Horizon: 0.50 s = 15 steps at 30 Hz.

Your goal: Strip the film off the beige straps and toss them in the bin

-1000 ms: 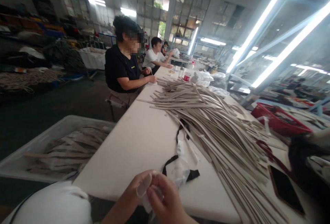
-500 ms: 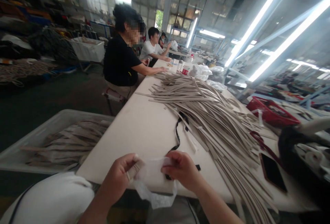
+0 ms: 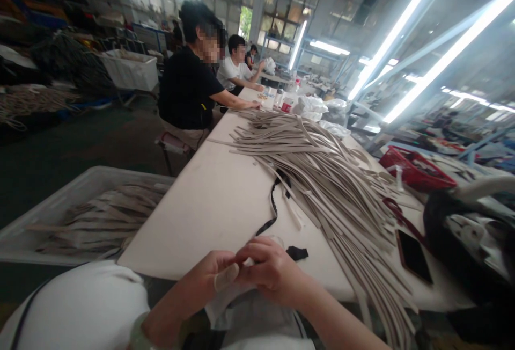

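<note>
At the table's front edge, my left hand and my right hand meet with fingers closed on a thin, clear plastic bag. Part of the bag droops below my left hand, and a bit shows behind my right fingers. A pale cover wraps my left thumb. Just beyond my right hand lie a black strip and a short black piece on the white table. What the bag contains, if anything, is hidden by my fingers.
A large heap of beige straps covers the table's right side, beside a phone. A white bin of strips stands left. One co-worker in black sits along the left edge. A red basket lies right.
My hands have come together; before, they were apart with the plastic bag stretched between them. The view has shifted slightly. The co-worker in black still reaches onto the table.
</note>
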{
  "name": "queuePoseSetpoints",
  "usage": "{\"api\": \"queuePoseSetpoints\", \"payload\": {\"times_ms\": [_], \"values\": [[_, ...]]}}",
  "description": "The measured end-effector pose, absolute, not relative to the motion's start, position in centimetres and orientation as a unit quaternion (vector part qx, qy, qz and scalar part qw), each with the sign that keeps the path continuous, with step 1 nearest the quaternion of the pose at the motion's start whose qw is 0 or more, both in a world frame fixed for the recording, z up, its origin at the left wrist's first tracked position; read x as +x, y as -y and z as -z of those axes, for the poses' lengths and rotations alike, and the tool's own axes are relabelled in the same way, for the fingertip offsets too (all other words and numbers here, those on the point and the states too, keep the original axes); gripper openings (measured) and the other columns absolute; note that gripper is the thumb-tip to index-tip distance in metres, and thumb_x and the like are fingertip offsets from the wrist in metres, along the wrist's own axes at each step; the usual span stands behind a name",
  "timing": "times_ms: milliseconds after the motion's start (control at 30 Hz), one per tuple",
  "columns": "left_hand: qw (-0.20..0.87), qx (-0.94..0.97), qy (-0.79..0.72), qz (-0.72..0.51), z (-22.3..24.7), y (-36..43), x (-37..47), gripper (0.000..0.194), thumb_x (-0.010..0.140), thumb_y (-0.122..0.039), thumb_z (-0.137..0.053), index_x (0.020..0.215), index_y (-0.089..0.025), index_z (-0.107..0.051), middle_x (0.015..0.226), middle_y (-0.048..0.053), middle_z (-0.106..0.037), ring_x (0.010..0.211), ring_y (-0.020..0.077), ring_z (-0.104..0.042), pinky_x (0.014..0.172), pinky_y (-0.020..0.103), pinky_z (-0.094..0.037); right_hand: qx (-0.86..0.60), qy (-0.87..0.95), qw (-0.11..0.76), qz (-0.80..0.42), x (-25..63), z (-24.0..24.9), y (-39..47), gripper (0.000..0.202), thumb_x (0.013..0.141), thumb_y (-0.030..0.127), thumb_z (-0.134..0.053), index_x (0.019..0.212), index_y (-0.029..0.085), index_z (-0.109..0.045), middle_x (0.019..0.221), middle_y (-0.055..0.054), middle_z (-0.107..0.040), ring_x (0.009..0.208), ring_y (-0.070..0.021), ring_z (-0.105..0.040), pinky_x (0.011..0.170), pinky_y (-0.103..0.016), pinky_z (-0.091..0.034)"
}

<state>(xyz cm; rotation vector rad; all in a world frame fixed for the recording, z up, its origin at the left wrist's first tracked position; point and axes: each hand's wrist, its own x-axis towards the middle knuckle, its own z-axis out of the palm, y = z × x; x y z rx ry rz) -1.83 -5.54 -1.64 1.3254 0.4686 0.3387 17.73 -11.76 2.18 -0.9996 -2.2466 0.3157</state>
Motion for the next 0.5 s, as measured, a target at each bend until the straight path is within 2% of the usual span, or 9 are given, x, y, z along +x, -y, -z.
{"api": "queuePoseSetpoints", "payload": {"times_ms": [100, 200, 300, 400, 467, 500], "values": [[0.776, 0.564, -0.236, -0.155, 2.9, 5.6, -0.9, 0.063, 0.070, -0.075, -0.063, 0.075, -0.012, -0.057, 0.064, -0.002, -0.042, 0.059, 0.0096, -0.032, 0.052, 0.021, -0.026, -0.413, 0.852, 0.307, -0.095, 17.3, -1.3, 12.0, 0.028, 0.085, 0.010, -0.053, 0.092, 0.027, -0.074, 0.097, -0.003, -0.070, 0.083, -0.0153, -0.060, 0.078, -0.031, -0.045], [0.802, 0.534, -0.241, -0.119, 3.5, 6.1, -0.8, 0.061, 0.065, -0.073, -0.070, 0.072, -0.015, -0.053, 0.054, -0.007, -0.034, 0.047, 0.0054, -0.022, 0.043, 0.020, -0.017, -0.420, 0.826, 0.354, -0.123, 17.5, -0.9, 12.3, 0.028, 0.088, 0.012, -0.051, 0.087, 0.025, -0.075, 0.086, -0.002, -0.071, 0.075, -0.0124, -0.061, 0.075, -0.028, -0.045], [0.819, 0.514, -0.240, -0.084, 3.3, 6.9, -0.7, 0.060, 0.057, -0.068, -0.078, 0.070, -0.016, -0.051, 0.051, -0.008, -0.037, 0.043, 0.0042, -0.025, 0.040, 0.019, -0.019, -0.470, 0.790, 0.361, -0.159, 20.0, -0.4, 12.7, 0.021, 0.092, 0.021, -0.055, 0.093, 0.024, -0.075, 0.085, -0.002, -0.072, 0.076, -0.0119, -0.065, 0.074, -0.024, -0.048], [0.811, 0.499, -0.290, -0.096, 3.2, 7.2, -0.4, 0.058, 0.060, -0.067, -0.077, 0.079, -0.018, -0.051, 0.057, -0.007, -0.043, 0.042, 0.0030, -0.025, 0.039, 0.017, -0.018, -0.675, 0.688, 0.236, -0.121, 26.9, 0.5, 13.7, 0.028, 0.089, 0.025, -0.060, 0.116, 0.024, -0.068, 0.110, -0.007, -0.071, 0.084, -0.0142, -0.068, 0.078, -0.025, -0.052], [0.798, 0.481, -0.340, -0.130, 3.4, 7.0, -0.2, 0.059, 0.063, -0.073, -0.070, 0.079, -0.020, -0.050, 0.057, -0.007, -0.044, 0.040, 0.0025, -0.021, 0.037, 0.017, -0.011, -0.811, 0.577, 0.097, 0.012, 33.2, 1.1, 14.8, 0.028, 0.090, 0.028, -0.056, 0.114, 0.020, -0.067, 0.112, -0.010, -0.070, 0.083, -0.0183, -0.069, 0.077, -0.030, -0.052], [0.790, 0.468, -0.363, -0.159, 3.5, 6.8, -0.1, 0.061, 0.062, -0.076, -0.068, 0.078, -0.021, -0.049, 0.058, -0.007, -0.045, 0.040, 0.0027, -0.021, 0.037, 0.017, -0.009, -0.838, 0.539, 0.075, 0.048, 36.3, 1.5, 15.4, 0.026, 0.090, 0.026, -0.053, 0.107, 0.014, -0.069, 0.106, -0.016, -0.070, 0.084, -0.0245, -0.069, 0.076, -0.036, -0.051]]}}
